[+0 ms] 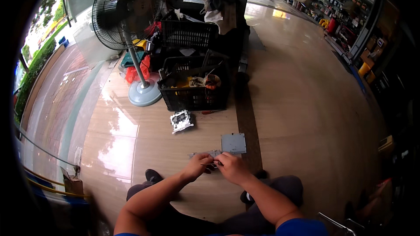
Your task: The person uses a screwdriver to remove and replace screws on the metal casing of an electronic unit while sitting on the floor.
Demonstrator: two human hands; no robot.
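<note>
Both hands meet low in the middle of the view, above the tiled floor between my knees. My left hand (199, 166) is closed, its fingertips pinched close to those of my right hand. My right hand (233, 168) is also closed, and a thin, dark, stick-like piece (210, 164) shows between the two. Its kind is too small to make out. Just beyond my fingers lies a flat grey metal strip (203, 154), partly covered by the hands. A square grey metal plate (233, 142) rests on the floor behind my right hand.
A white-and-black mechanical part (181, 121) and a screwdriver (211, 112) lie farther off. Behind them stands a black crate (194, 99) of tools and parts. A pedestal fan (145, 94) is left of it. Stocked shelves (341, 4) line the far right.
</note>
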